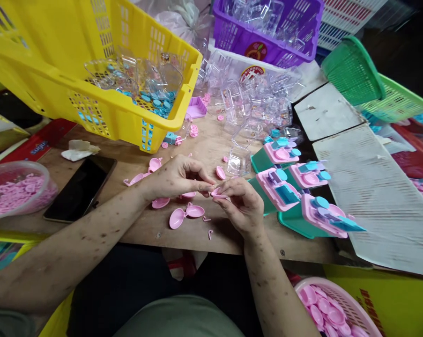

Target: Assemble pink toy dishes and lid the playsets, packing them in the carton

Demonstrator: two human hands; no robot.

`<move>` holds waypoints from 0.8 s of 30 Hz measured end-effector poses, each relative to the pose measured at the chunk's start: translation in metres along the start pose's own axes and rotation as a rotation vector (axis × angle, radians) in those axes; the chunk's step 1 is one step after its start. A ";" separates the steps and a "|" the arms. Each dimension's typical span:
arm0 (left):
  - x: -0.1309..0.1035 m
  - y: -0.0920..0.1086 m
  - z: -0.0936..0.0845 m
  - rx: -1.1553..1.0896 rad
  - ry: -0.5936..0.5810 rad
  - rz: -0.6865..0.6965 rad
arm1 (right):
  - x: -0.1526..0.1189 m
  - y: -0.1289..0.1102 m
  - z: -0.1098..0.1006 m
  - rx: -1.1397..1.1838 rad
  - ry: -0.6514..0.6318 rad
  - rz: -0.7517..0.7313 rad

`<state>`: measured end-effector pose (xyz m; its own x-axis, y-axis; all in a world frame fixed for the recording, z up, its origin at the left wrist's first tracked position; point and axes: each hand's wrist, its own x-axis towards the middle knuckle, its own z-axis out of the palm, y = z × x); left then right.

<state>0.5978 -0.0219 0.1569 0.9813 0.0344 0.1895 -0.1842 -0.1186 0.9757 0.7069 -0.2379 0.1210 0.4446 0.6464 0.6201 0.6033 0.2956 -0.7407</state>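
1. My left hand [178, 178] and right hand [237, 201] meet at the middle of the worn wooden tabletop [211, 140], fingertips touching over 1 small pink plastic dish piece [218, 192].
2. Both hands grasp that piece — my left thumb and forefinger pinch its near-left edge, and my right fingers close on its other side from below. It sits between the 2 grips, lifted just off the wood.
3. Directly under and just left of my grip lie more loose pink oval plastic dishes [186, 213], with a tiny pink hook-shaped part [210, 234] nearer my body.
4. Just right of my right hand stands a cluster of green-and-pink plastic toy sets with blue fittings [295, 196], close to my knuckles but not touching.
5. Beyond my grip sits a heap of clear plastic boxes [253, 107]; beyond and to the left, a yellow slatted plastic crate [102, 107] holds more clear boxes and blue parts.
6. Well left of my left hand lies a black smartphone [81, 187], screen dark — past it, a clear round tub of pink parts [16, 189].
7. Near my right elbow, a pink round basket of pink dishes [334, 309].
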 end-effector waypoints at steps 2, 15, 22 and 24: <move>-0.001 0.002 0.000 0.005 0.004 0.009 | 0.000 0.002 0.000 0.011 0.009 0.016; 0.002 0.001 -0.002 0.123 -0.017 0.072 | 0.004 0.004 -0.004 0.007 -0.047 -0.065; 0.000 0.009 -0.004 0.273 -0.052 0.095 | 0.006 0.004 -0.008 0.017 -0.116 -0.046; -0.001 0.009 -0.004 0.235 -0.065 0.082 | 0.006 0.006 -0.007 0.052 -0.129 -0.042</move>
<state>0.5952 -0.0186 0.1657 0.9665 -0.0483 0.2521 -0.2530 -0.3455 0.9037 0.7179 -0.2371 0.1225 0.3289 0.7168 0.6148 0.5832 0.3579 -0.7292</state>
